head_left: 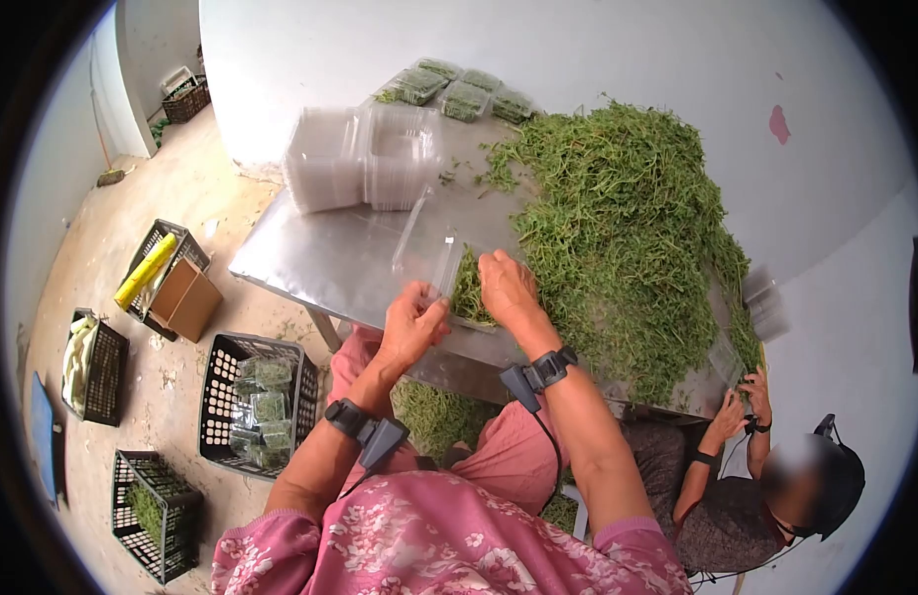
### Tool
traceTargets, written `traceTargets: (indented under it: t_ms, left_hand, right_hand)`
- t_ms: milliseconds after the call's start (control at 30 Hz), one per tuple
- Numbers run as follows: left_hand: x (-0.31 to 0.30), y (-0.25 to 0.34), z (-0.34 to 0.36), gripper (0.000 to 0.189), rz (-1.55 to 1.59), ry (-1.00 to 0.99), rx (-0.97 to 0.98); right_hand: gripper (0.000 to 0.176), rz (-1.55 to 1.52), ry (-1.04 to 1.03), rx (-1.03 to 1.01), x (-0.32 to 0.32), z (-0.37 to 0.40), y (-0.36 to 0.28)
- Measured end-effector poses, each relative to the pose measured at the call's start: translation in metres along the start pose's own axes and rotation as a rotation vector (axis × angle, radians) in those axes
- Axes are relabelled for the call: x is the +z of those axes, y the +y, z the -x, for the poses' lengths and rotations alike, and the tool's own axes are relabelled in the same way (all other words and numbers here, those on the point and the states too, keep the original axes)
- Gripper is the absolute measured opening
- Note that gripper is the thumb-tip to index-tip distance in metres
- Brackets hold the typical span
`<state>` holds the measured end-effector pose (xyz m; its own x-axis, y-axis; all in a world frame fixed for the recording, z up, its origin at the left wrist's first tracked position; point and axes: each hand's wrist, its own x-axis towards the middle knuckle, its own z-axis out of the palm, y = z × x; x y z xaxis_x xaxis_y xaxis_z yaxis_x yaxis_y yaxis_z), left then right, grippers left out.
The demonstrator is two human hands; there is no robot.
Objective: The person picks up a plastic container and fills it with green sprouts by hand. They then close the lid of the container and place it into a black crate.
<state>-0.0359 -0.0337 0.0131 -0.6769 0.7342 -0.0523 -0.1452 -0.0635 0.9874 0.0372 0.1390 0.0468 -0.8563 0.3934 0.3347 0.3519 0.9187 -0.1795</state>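
Observation:
An open clear plastic clamshell box (426, 253) lies at the table's near edge, its lid flipped to the left. Leafy green stems (466, 288) fill its base. My left hand (416, 319) is closed, its fingers pinching the box's near edge by the fold. Over the right side of the base, my right hand (509, 290) has its fingers curled down onto the stems; its fingertips are partly hidden. Just beyond it rises a large heap of the same greens (628, 218).
Stacked empty clamshells (325, 164) and filled boxes (466, 99) stand on the metal table (290, 248). Black crates (216, 397) sit on the floor at left, one with packed boxes. At right, a co-worker's hands (742, 402) are at another clear box (723, 359).

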Motion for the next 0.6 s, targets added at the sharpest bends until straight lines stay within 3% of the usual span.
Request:
traceTargets:
  t_ms: [267,600]
  left_hand:
    - [-0.001,0.0,-0.001,0.014,0.018,-0.007,-0.014]
    - [0.0,-0.004,-0.003,0.017,0.051,0.006,-0.003]
  right_hand:
    - [0.012,0.043,0.043,-0.07,-0.026,0.006,-0.023]
    - [0.014,0.017,-0.219,-0.066,-0.01,0.001,-0.011]
